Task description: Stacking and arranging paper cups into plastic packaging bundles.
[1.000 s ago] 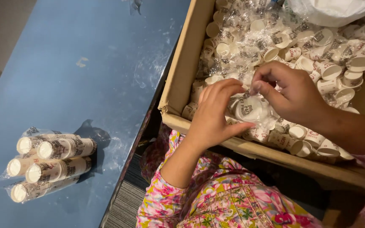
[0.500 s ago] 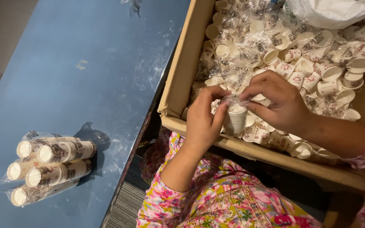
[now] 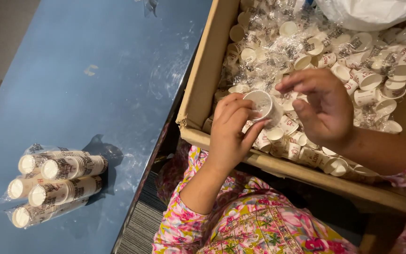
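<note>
My left hand [image 3: 231, 131] grips a small white paper cup [image 3: 261, 104] with a dark print, tipped so its mouth faces me, just above the near wall of a cardboard box [image 3: 203, 84]. Close to the right of the cup hovers my right hand [image 3: 323, 108], fingers curled and apart, holding nothing I can see. Under both hands the box is filled with several loose paper cups [image 3: 363, 80] and crumpled clear wrap [image 3: 269, 47].
A blue table [image 3: 85, 84] lies to the left of the box. On its near left part rest several plastic-wrapped stacks of cups [image 3: 55, 181], lying on their sides. A white plastic bag [image 3: 372, 11] sits at the box's far right. My floral sleeves fill the bottom of the view.
My left hand has lifted the cup out of the pile and turned its mouth toward me. The right hand has let go of it and drawn back to the right.
</note>
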